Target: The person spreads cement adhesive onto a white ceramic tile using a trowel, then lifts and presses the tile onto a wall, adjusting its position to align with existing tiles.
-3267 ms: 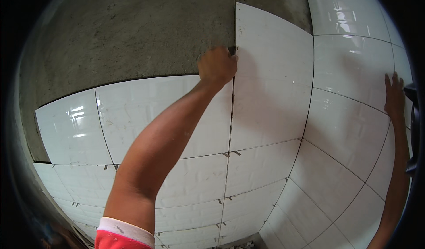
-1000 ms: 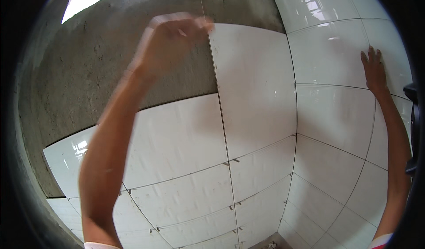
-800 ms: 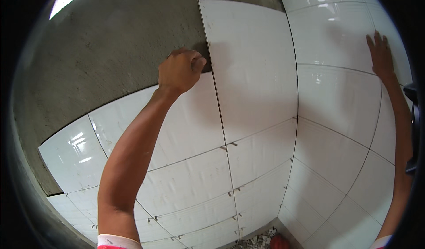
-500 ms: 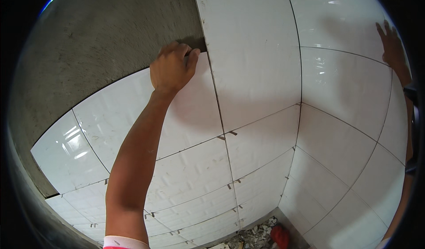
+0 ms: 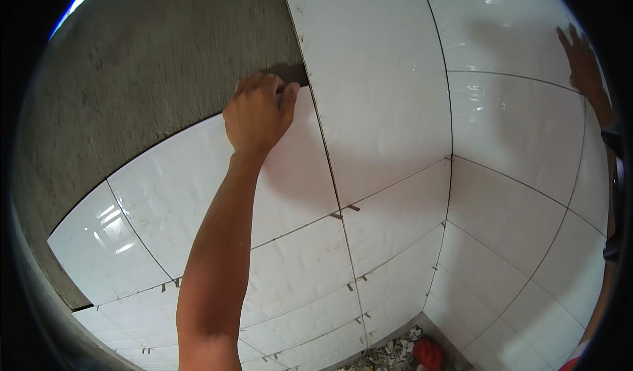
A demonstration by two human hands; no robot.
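My left hand (image 5: 256, 117) is at the top edge of a white wall tile (image 5: 297, 153), beside the corner where that tile meets a taller upright tile (image 5: 376, 74). Its fingers hook over the edge, and the thumb lies near the tile's corner; the fingertips are hidden. Behind them rises bare grey cement wall (image 5: 165, 48). At the far right, my right hand (image 5: 583, 61) rests with spread fingers against the white tiles of the adjoining wall (image 5: 514, 120). It holds nothing that I can see.
Small dark spacers (image 5: 354, 207) stick out of the joints between the lower tiles. Broken rubble (image 5: 389, 356) lies on the floor in the bottom corner, with a red object (image 5: 428, 353) beside it. The two tiled walls meet at an inside corner (image 5: 451, 134).
The view has shifted a little, so the tiles and my left hand sit slightly lower in the picture. Both hands keep their places, the left on the tile edge and the right against the wall.
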